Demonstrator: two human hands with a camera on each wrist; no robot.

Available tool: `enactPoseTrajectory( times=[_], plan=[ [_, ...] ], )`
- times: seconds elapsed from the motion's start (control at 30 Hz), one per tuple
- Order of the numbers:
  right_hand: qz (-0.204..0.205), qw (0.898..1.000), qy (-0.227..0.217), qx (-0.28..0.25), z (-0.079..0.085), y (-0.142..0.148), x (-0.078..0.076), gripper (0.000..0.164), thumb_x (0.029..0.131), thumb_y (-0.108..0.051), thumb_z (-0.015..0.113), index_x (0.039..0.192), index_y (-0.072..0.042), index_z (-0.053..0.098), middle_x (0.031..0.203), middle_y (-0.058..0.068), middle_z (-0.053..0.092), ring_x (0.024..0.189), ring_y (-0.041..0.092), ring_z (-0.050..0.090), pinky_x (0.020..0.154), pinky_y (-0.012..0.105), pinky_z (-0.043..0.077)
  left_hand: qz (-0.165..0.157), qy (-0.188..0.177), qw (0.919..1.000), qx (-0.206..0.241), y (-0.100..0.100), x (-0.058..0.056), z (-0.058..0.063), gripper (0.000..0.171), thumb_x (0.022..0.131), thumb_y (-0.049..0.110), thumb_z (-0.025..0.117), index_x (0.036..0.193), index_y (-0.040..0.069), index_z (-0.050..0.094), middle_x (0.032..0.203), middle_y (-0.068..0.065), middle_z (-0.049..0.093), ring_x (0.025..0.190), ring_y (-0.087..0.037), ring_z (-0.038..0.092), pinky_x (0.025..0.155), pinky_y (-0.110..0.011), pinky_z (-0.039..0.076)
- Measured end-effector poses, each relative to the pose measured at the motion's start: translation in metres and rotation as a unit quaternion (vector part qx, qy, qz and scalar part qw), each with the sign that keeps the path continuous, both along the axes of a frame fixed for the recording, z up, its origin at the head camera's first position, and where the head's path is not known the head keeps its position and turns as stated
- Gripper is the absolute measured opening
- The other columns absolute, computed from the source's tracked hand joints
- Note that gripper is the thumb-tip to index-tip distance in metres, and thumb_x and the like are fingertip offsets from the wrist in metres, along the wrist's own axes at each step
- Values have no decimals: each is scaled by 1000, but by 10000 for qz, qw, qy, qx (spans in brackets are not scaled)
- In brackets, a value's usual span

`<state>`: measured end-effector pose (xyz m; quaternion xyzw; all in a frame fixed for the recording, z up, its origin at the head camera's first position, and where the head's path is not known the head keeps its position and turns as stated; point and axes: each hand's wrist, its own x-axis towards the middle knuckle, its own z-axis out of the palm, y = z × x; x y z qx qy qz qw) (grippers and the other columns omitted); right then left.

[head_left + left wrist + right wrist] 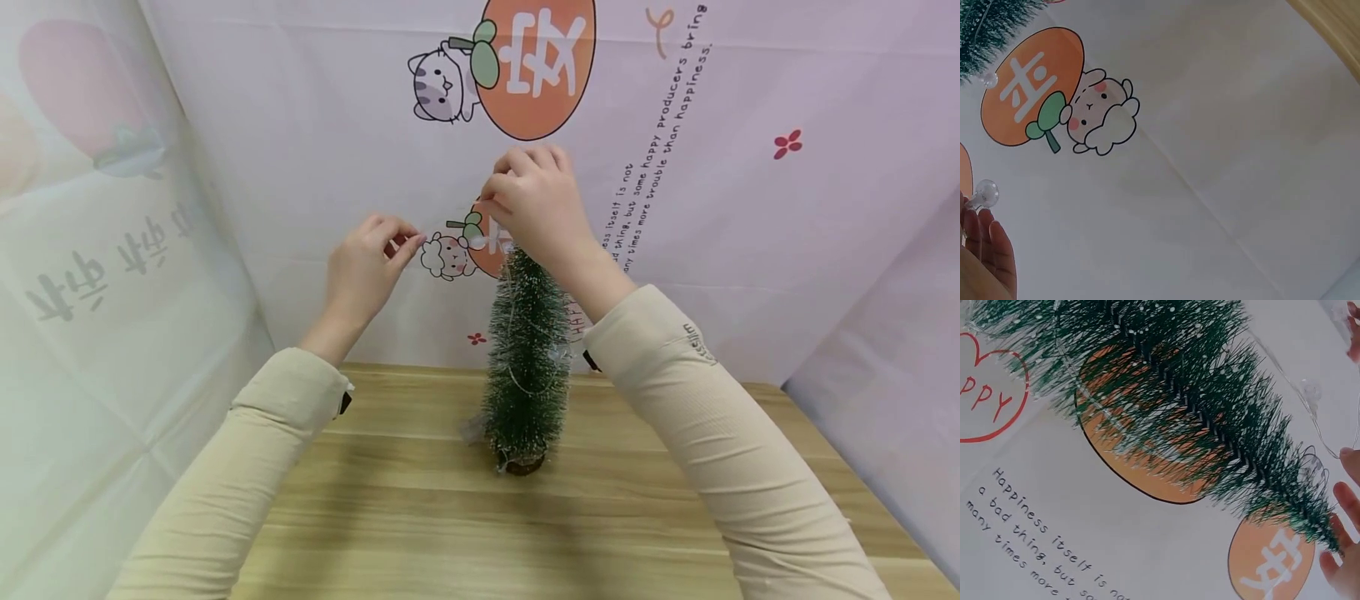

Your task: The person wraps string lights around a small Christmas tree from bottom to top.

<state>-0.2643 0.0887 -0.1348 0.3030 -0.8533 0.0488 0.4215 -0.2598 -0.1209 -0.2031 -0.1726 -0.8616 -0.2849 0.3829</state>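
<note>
A small green artificial Christmas tree [528, 358] with white-flecked bristles stands upright on the table, a thin clear light string [1311, 415] looped around it. Left of the treetop, my left hand [367, 267] pinches part of this string. By its fingertips in the left wrist view is a clear round bulb [986, 192]. My right hand [543, 204] is at the top of the tree, pinching the wire between thumb and fingers. In the right wrist view the wire bends at those fingers, which lie right beside the tip. The head view hides the treetop behind this hand.
The wood-grain table [420, 517] ends at a white printed backdrop [337, 125] close behind the tree. White sheets [97, 375] hang on both sides. A small translucent piece [472, 429] lies at the left of the tree's base.
</note>
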Motion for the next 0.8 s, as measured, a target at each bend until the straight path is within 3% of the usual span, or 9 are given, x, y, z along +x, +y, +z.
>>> enactPoseTrajectory(
  times=[0.17,0.27,0.37,0.5,0.6,0.8],
  plan=[
    [-11,9983,-555,-184,2,4,1,17,93,-23,63,94,-10,74,99,7,70,91,26,65,77,39,53,1,-51,10000,20,4,0,-7,22,93,26,62,98,6,70,90,-8,66,76,-22,64,61,-32,49],
    [-48,9976,-677,-159,4,4,3,17,95,-22,60,98,-12,73,96,5,74,80,24,67,62,37,53,-61,-47,9999,106,8,0,-8,20,93,24,61,97,6,69,92,-8,68,79,-22,66,65,-33,52],
    [17,9975,-702,-31,5,5,2,17,97,-18,55,102,-11,70,94,4,74,71,22,64,57,34,48,-45,0,9998,207,11,0,-8,19,94,22,59,98,6,67,93,-9,71,82,-22,68,68,-35,55],
    [399,9976,-440,350,5,7,1,25,96,-6,48,109,-10,69,90,7,70,59,22,54,50,30,37,40,80,9994,327,13,0,-5,21,97,24,55,102,6,65,92,-9,72,82,-22,68,68,-35,55],
    [679,9959,-236,552,5,9,-1,28,95,-2,49,110,-10,71,86,9,65,54,23,50,47,29,33,100,144,9991,380,14,0,-1,23,98,26,54,103,6,64,92,-8,72,83,-22,68,68,-36,54],
    [1059,9919,244,663,6,10,-2,16,93,-20,62,94,-8,73,78,7,63,57,21,58,50,32,44,201,276,9986,413,15,0,7,25,98,28,54,105,7,65,95,-8,71,86,-23,68,65,-37,53]
  ],
)
